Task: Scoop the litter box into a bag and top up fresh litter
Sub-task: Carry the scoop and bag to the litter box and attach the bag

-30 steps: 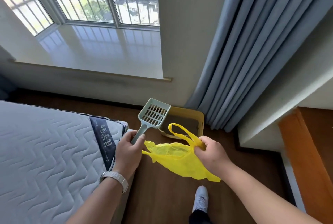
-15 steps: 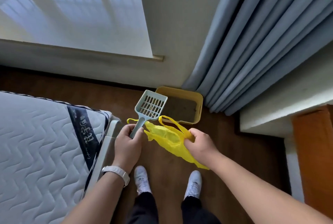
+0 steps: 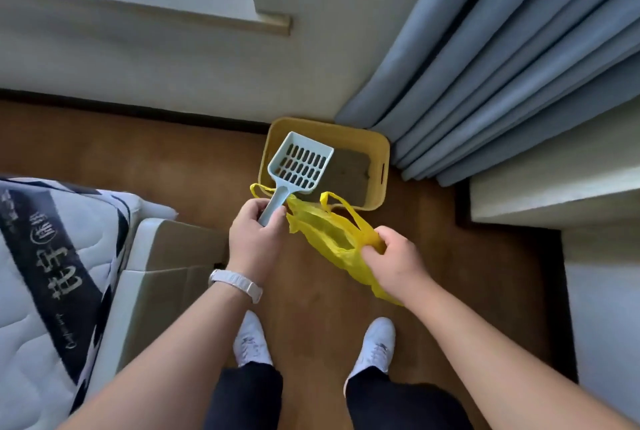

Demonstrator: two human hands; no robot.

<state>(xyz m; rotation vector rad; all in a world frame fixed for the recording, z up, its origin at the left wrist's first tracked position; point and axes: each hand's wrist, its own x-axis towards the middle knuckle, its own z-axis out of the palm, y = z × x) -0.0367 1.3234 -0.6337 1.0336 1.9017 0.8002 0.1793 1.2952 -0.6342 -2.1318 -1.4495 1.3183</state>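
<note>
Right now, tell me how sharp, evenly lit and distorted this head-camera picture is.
Head view: soft even daylight, no glare, but the litter box interior is dim and shows little detail; wide-angle stretch fans the curtain toward the edges; slightly soft overall, yet the scoop slots in the left hand and the yellow bag in the right hand read clearly.

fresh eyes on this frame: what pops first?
The yellow plastic bag at centre pops first, bunched in the right hand. Just left of it, the left hand holds a pale blue litter scoop by its handle. In this view the scoop's slotted head overlaps the left side of the yellow litter box, which sits against the wall beside the blue-grey curtain.
</note>
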